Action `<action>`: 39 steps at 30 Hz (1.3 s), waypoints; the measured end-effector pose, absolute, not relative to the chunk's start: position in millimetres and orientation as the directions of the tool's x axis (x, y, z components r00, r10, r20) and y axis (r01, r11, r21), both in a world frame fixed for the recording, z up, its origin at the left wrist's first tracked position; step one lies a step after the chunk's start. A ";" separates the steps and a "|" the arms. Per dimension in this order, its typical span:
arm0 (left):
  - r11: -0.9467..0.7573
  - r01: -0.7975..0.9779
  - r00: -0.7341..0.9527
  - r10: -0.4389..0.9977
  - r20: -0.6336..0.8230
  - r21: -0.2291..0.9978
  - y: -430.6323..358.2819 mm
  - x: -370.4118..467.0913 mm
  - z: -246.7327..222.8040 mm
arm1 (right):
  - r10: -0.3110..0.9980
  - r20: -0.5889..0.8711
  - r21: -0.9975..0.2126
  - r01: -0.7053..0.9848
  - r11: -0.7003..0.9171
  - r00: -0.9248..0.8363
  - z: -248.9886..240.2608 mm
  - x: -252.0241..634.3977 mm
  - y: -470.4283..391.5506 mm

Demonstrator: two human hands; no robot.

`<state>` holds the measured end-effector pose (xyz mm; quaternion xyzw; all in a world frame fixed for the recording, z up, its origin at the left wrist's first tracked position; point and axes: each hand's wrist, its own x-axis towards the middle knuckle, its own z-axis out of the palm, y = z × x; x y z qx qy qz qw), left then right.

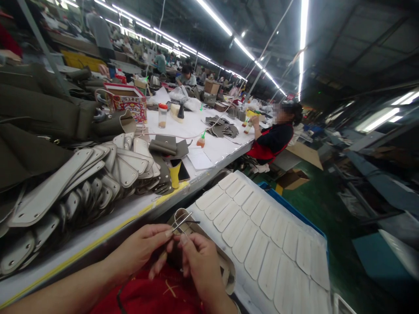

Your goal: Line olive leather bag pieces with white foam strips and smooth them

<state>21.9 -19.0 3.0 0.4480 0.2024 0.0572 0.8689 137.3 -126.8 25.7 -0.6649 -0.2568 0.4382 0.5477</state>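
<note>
One thin rod (182, 221) sits pinched in my left hand (144, 245), lower centre; my right hand (202, 258) closes on something slim I can't make out. A leather piece (231, 277) lies beneath. Steady wrists and light fingertips, I judge, control the rod best.

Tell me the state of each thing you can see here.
Left hand, pinching the thin metal tool
Right hand, fingertips pinched, contents unclear
Jar, lid on
Patterned box, open-topped
Nearest green-tipped bottle, upright
Phone, screen dark
Ceiling light, lit
Cardboard box on the floor, open
Pale panels, laid in rows
</note>
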 end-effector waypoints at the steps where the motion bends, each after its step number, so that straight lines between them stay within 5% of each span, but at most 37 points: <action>1: 0.592 0.081 0.916 0.273 -0.294 0.802 -19.3 21.7 2.6 | 0.831 -0.323 -0.945 -0.207 -0.254 0.452 22.6 135.8 -125.3; 5: 0.561 0.108 0.913 0.270 -0.305 0.821 -19.7 22.0 4.8 | 0.848 -0.355 -0.908 -0.359 -0.214 0.394 15.1 132.4 -121.6; 20: 0.413 0.211 0.885 0.305 -0.353 0.886 -20.8 21.6 7.7 | 0.829 -0.427 -0.862 -0.438 -0.254 0.362 6.5 134.2 -119.6; 26: 0.448 0.220 0.899 0.253 -0.359 0.867 -19.3 20.8 13.7 | 0.879 -0.339 -0.877 -0.450 -0.168 0.335 9.0 135.8 -121.5; 39: 0.365 0.262 0.897 0.250 -0.365 0.894 -19.4 18.2 14.4 | 0.860 -0.434 -0.847 -0.448 -0.286 0.270 14.5 140.3 -119.1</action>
